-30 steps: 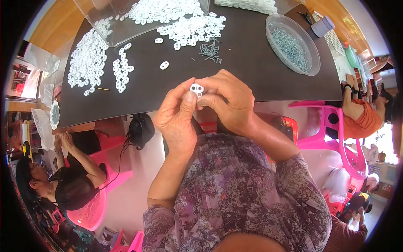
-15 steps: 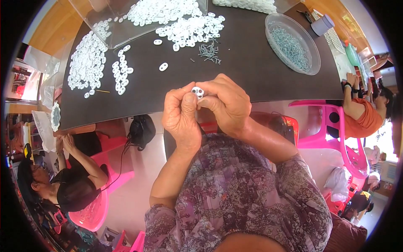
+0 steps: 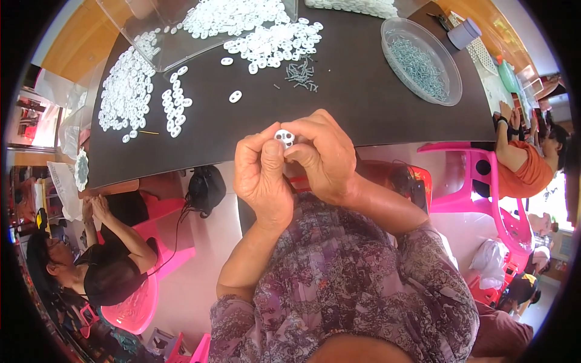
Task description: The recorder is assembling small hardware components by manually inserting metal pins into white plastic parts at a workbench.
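Observation:
Just past the near edge of the dark table, both my hands meet around a small white plastic piece [image 3: 284,137] with dark holes. Thumb and forefinger of my left hand [image 3: 264,172] pinch its left side. The fingers of my right hand [image 3: 330,158] are closed on its right side, hiding part of it. Whether it is one piece or two laid together, I cannot tell. Two similar white oval pieces lie apart on the table, the nearer one [image 3: 235,96] beyond my hands. Further on is a small heap of grey-green screw-like pins [image 3: 299,75].
White oval pieces lie in a left heap [image 3: 126,91], a short row [image 3: 175,109] and a back heap [image 3: 275,45] beside a clear box [image 3: 172,60]. A round clear tray [image 3: 451,97] holds many pins. People sit left [image 3: 115,266] and right [image 3: 523,163]; a pink chair [image 3: 463,175] stands right.
My right hand has shifted slightly left and turned a little. More of the white piece and its dark holes shows between my fingertips.

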{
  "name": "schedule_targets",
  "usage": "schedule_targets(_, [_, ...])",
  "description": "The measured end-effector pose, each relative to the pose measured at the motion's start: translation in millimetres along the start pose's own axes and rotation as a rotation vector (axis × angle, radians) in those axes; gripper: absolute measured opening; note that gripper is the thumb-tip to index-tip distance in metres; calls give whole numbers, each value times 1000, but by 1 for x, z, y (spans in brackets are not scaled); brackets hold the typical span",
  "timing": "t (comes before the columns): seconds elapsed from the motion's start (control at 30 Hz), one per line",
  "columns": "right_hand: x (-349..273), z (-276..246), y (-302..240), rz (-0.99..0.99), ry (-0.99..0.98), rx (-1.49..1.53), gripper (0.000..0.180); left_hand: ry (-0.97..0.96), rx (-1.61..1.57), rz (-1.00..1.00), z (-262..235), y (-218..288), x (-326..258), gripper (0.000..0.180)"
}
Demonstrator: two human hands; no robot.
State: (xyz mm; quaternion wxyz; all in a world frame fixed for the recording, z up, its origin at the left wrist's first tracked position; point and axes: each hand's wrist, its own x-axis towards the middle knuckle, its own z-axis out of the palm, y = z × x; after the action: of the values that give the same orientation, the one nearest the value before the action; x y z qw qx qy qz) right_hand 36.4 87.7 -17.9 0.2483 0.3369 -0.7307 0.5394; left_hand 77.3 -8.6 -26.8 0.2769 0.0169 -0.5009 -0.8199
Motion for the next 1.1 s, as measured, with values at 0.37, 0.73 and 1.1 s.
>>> schedule_targets(0.37, [-2,5,5,-179,29,-79,24,-24,154,136,-3,-11,-3,17])
schedule_targets(0.73, [1,9,13,-156,77,-105,28,42,322,180,6,-17,4,15])
schedule_targets(1.1, [62,-45,31,-115,-39,-391,5,-40,477,-18,-22,4,21,29])
